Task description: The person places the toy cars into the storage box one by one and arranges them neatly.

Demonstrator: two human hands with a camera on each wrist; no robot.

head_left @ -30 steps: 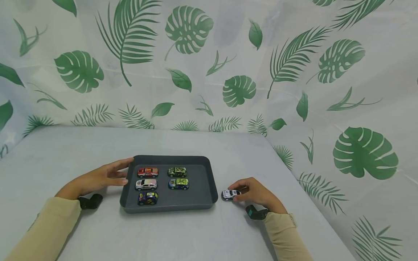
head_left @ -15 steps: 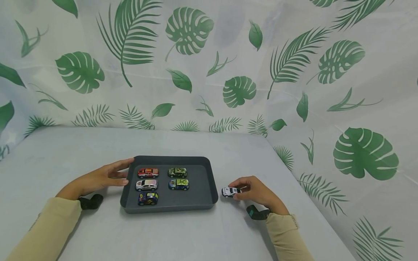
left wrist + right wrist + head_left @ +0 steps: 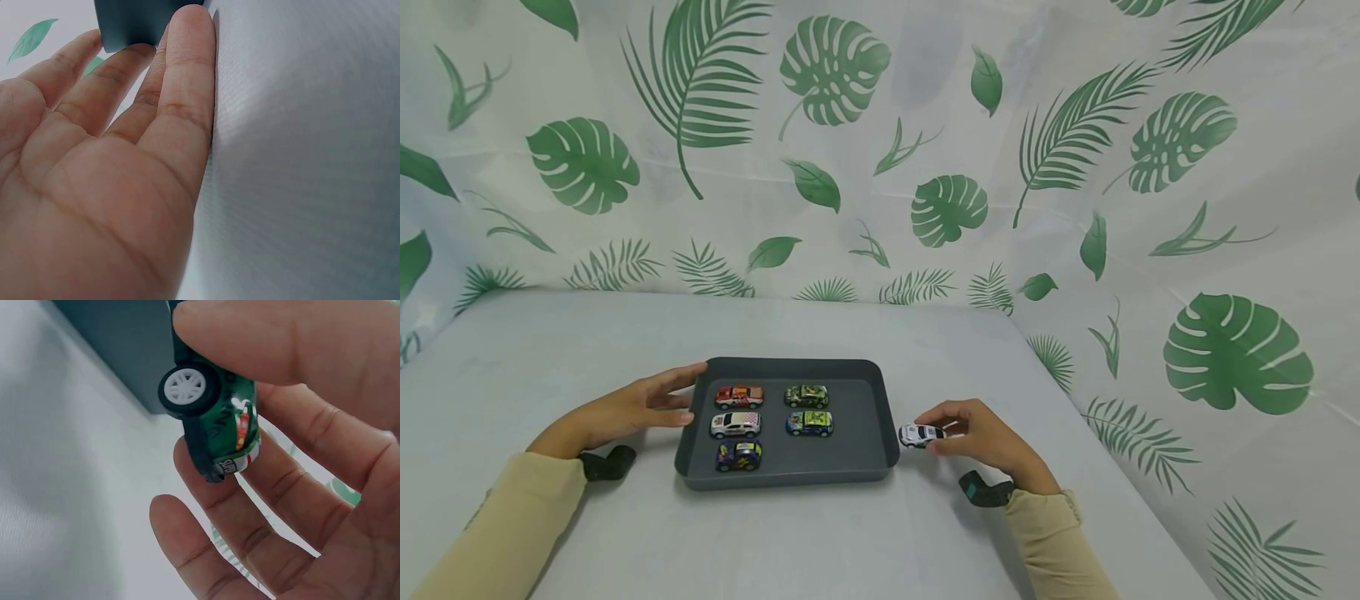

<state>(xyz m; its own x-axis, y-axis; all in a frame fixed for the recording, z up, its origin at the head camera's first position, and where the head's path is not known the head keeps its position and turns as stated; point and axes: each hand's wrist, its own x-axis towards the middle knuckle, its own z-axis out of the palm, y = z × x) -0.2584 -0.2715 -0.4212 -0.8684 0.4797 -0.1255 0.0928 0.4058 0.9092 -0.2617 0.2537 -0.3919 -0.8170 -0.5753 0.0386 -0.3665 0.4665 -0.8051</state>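
Note:
My right hand (image 3: pixel 983 435) pinches a white toy car (image 3: pixel 917 434) between thumb and fingers, right beside the tray's right rim. The right wrist view shows the green rear end of this toy car (image 3: pixel 231 425) with a white-spoked wheel, the thumb over its side. My left hand (image 3: pixel 623 413) rests its fingers and thumb against the left wall of the dark grey tray (image 3: pixel 859 425). Seen from the left wrist, those fingers (image 3: pixel 187 69) are nearly straight and meet the tray's wall (image 3: pixel 128 25).
Several toy cars stand in the tray. Its left column has a red one (image 3: pixel 739 397), a white one (image 3: pixel 735 425) and a dark blue one (image 3: pixel 738 456). Right of these are a camouflage-green one (image 3: pixel 807 397) and a green-blue one (image 3: pixel 809 423). A leaf-patterned curtain (image 3: pixel 865 167) hangs behind the white table.
My right hand has raised the white toy car a little and brought it left, close to the tray's rim. My left hand and the tray have stayed in place.

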